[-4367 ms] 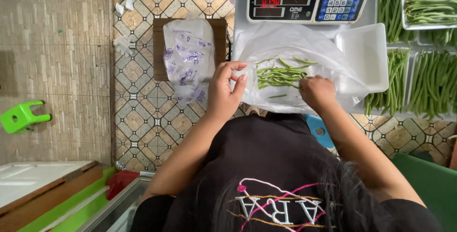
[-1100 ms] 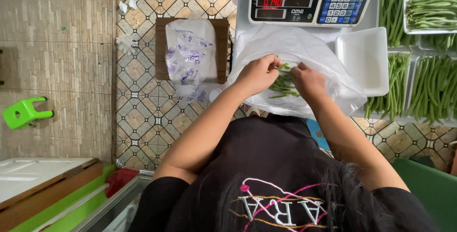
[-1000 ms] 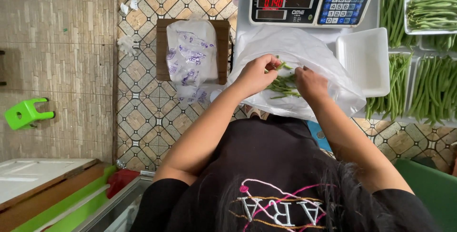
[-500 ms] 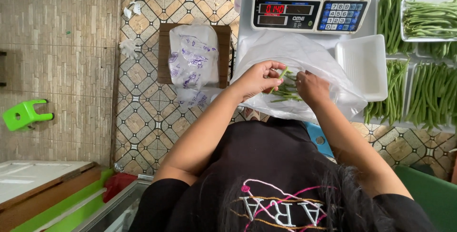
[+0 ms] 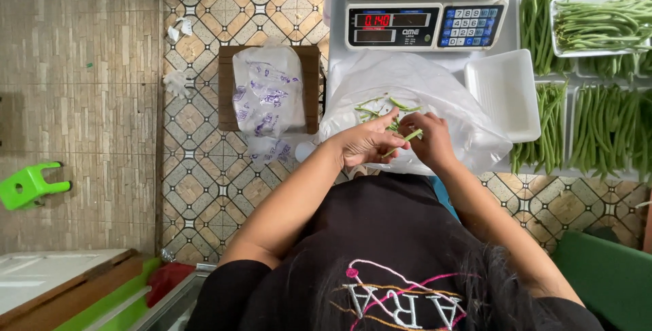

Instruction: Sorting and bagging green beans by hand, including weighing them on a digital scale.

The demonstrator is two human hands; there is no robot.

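Two hands, left hand and right hand, pinching one green bean, over clear bag holding beans, white tray beside

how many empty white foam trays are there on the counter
1. The empty white foam tray sits right of the clear plastic bag, below the scale. Other white trays to the right hold green beans; more may lie beyond the frame.

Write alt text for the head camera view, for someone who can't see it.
Seen from above, a person's left hand and right hand hold green beans over a clear plastic bag, below a digital scale. Trays of beans sit to the right.
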